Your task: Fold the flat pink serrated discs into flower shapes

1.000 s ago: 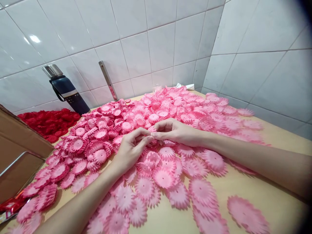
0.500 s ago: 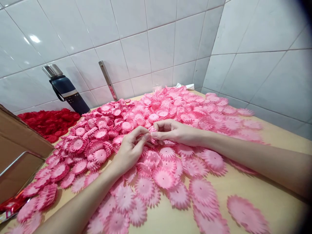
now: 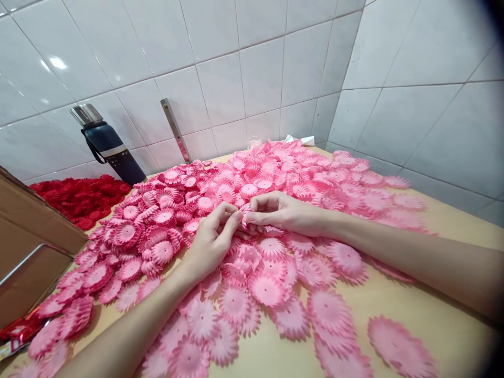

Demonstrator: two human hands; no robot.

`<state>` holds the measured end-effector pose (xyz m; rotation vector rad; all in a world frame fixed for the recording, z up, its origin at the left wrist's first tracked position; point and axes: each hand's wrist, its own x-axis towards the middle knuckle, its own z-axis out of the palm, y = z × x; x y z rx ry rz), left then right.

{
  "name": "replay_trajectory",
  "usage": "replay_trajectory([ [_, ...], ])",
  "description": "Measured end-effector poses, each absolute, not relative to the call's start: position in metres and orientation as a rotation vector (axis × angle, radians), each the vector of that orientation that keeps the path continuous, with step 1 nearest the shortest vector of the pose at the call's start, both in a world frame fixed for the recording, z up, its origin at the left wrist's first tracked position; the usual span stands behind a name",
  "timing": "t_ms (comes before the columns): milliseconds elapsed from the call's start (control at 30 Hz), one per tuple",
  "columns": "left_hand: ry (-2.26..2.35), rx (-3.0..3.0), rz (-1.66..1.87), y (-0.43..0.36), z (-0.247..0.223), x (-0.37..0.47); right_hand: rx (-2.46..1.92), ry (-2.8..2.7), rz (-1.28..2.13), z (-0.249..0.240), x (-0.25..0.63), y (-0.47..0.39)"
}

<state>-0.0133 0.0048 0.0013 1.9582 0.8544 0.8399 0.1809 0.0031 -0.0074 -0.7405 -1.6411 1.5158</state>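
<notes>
Between my two hands, just above the heap, is a small pink fringed petal disc (image 3: 245, 214), pinched at its edges. My left hand (image 3: 218, 231) closes on its left side with thumb and forefinger. From the right, the thumb and bent forefinger of my right hand (image 3: 281, 214) press on the same piece. The fingers partly cover it, so I cannot tell whether it is one layer or several. Pink petal discs (image 3: 268, 287) with toothed rims and small centre holes lie all around and beneath both hands, some in stacks.
Dark red petal pieces (image 3: 81, 197) are heaped at the left, beside a navy flask (image 3: 112, 144). A cardboard box (image 3: 35, 252) stands at the left edge, with a red packet (image 3: 23, 328) below it. A metal strip (image 3: 175, 128) leans on the tiled wall (image 3: 260, 73).
My fingertips have shifted slightly around the pinched pink disc, and the left thumb sits closer to the left forefinger. Everything else stays as it was, apart from a tiny camera shift.
</notes>
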Motion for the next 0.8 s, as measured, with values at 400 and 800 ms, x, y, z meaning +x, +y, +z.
replay_trajectory([
  [400,0.957,2.032,0.851,0.0034,0.0029,-0.0132,-0.751,-1.639,1.521,-0.0078,0.1816,0.0039],
  [800,0.898,1.881,0.857,0.0066,-0.0033,-0.0144,-0.766,-1.639,1.526,-0.0060,0.1815,0.0030],
])
